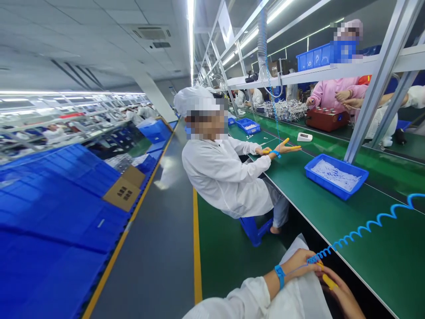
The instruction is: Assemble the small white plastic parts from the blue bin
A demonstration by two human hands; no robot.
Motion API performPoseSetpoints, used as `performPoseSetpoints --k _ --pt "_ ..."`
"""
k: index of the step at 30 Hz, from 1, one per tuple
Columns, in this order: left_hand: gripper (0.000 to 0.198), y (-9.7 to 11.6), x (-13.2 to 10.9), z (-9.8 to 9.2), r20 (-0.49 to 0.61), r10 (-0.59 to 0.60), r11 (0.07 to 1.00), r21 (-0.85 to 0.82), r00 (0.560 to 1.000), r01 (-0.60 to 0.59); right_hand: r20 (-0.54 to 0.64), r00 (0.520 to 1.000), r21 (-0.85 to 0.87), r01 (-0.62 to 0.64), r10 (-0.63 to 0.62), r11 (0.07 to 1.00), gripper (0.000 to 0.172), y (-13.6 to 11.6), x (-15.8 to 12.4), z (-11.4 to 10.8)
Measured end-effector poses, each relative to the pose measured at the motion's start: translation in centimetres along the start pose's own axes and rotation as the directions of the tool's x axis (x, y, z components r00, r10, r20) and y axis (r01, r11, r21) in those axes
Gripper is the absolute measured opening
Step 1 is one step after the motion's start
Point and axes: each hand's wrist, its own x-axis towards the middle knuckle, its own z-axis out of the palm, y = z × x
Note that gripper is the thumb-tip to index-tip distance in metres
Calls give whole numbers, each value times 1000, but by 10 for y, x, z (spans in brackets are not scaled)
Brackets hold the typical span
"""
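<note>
At the lower right, my left hand (pixel 303 262) is held over my lap with its fingers curled in. A blue wrist strap (pixel 280 277) circles its wrist, and a blue coiled cord (pixel 372 224) runs from beside this hand up to the right edge. My right hand (pixel 339 290) meets it fingertip to fingertip, fingers bent and closed. Yellow finger cots (pixel 330 282) cover some fingertips. Whatever lies between the fingers is too small or hidden to name. Both hands are beside the near edge of the green worktable (pixel 375 261).
A blue tray (pixel 341 191) of small white parts stands on the worktable beside a metal post (pixel 378 79). A seated co-worker (pixel 226 177) in white faces the table, hands outstretched. Farther back are a white device (pixel 304 137) and a red box (pixel 327 119). Blue covers (pixel 49 212) line the left.
</note>
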Motion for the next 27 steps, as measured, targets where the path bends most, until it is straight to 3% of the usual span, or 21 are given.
performPoseSetpoints --k 7,19,27 --pt "63 9 -2 -5 44 24 1000 12 999 -24 70 997 -41 -20 22 999 76 -5 0 -1" --pt "51 1 4 8 1 -9 997 -83 1000 10 35 999 -90 8 -5 996 82 -15 -3 1" --pt "40 5 3 4 -40 20 999 -44 999 -22 -7 1000 -104 -27 26 994 81 -12 -2 1"
